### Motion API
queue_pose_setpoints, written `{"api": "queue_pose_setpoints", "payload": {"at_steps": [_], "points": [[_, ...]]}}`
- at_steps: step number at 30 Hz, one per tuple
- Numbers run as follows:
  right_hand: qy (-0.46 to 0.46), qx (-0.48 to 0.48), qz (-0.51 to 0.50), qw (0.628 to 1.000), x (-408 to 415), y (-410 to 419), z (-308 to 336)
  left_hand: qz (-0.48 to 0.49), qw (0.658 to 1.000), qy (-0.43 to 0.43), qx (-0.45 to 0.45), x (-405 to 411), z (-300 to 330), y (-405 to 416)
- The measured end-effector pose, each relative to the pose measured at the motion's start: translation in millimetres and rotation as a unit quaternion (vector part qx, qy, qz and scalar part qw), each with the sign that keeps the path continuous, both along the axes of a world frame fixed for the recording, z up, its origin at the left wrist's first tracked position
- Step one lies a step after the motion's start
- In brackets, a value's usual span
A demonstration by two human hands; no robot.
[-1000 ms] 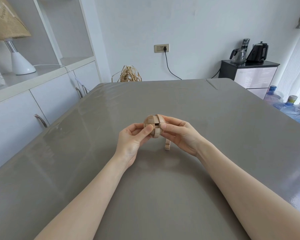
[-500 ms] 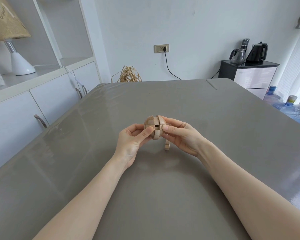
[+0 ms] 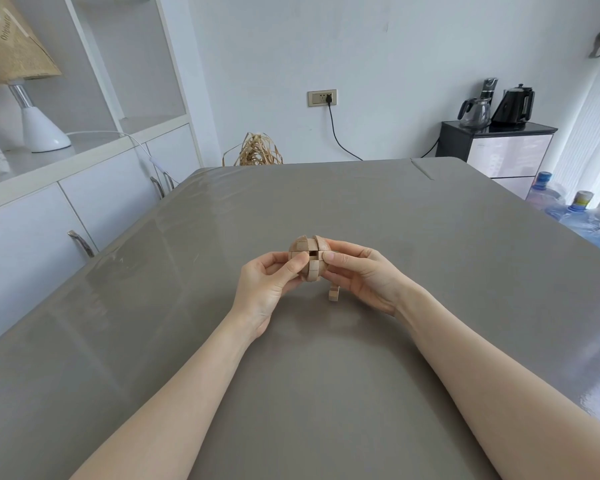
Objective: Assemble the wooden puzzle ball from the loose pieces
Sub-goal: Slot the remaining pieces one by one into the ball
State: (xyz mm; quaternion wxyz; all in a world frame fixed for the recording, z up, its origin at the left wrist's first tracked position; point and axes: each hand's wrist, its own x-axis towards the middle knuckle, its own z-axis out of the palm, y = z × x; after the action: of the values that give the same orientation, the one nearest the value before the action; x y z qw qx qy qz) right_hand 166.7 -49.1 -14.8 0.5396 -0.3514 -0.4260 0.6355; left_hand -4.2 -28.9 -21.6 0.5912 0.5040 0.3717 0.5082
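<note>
a: so where's the wooden puzzle ball (image 3: 309, 259) right now?

b: centre of the frame, held up just above the grey table (image 3: 430, 271). nearly a full sphere, but there's a small dark square gap in the middle of the side facing the camera.

a: and the hands?

b: both closed on it. left hand (image 3: 267, 289) pinches it from the left, thumb across the front. right hand (image 3: 364, 275) grips from the right, thumb pressed on the front, fingers curled behind.

a: any loose bits left?

b: one loose piece (image 3: 333, 293), a small notched wooden bar, standing on the table just below the ball, beside the right palm. can't tell if it touches the hand.

a: anything else around?

b: lamp (image 3: 32, 109) on the shelf at upper left, kettles (image 3: 496, 105) on a cabinet at upper right.
</note>
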Motion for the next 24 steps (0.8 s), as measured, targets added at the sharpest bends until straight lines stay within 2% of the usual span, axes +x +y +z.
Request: {"api": "queue_pose_setpoints", "payload": {"at_steps": [6,24], "points": [[-0.024,0.016,-0.021,0.999,-3.2,1.7,-1.8,0.037,0.998,0.041,0.017,1.0,-1.1,-0.3],[-0.03,0.032,-0.032,0.999,-4.8,0.6,-0.8,0.032,0.999,0.032,0.013,2.4,0.4,-2.6]]}}
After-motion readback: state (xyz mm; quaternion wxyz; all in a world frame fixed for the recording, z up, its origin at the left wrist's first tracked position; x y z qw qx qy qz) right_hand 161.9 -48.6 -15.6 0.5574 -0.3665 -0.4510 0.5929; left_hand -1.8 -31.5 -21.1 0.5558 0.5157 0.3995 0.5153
